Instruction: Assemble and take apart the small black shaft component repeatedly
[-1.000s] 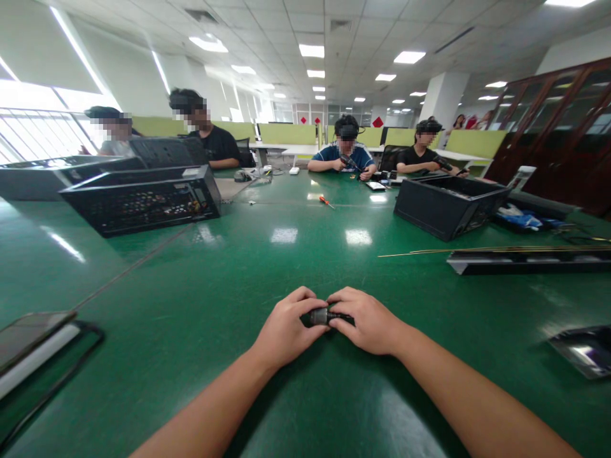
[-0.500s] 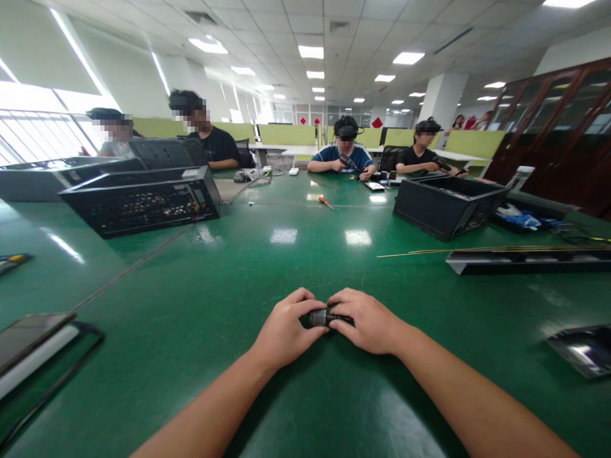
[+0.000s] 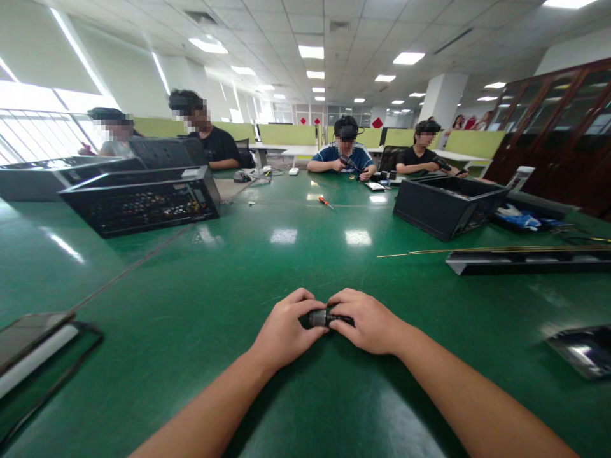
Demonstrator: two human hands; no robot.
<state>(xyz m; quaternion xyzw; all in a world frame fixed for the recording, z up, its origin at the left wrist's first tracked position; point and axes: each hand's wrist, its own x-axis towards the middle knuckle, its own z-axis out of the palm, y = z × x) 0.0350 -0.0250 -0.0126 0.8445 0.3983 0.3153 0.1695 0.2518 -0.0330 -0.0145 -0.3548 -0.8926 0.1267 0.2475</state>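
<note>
A short, dark cylindrical object (image 3: 319, 318) lies crosswise between my two hands, low over the green table (image 3: 329, 267). It has a thick, greyish barrel on the left and a thinner black part on the right. My left hand (image 3: 291, 324) closes its thumb and fingers round the thick barrel. Pinched in my right hand (image 3: 366, 320) is the thin black end. Both hands nearly meet at the fingertips. My fingers and palms cover parts of the object, and its exact kind cannot be made out.
Black computer cases (image 3: 143, 207) stand at the left, and another case (image 3: 443, 207) at the right. Farther off lies an orange screwdriver (image 3: 326, 202). A long black metal strip (image 3: 525, 262) is at the right. Several co-workers sit across the table, one (image 3: 344, 156) holding a dark tool.
My hands stay in nearly the same place. More of the thick barrel shows inside my left hand. The yellow-and-dark item at the left edge is no longer in view.
</note>
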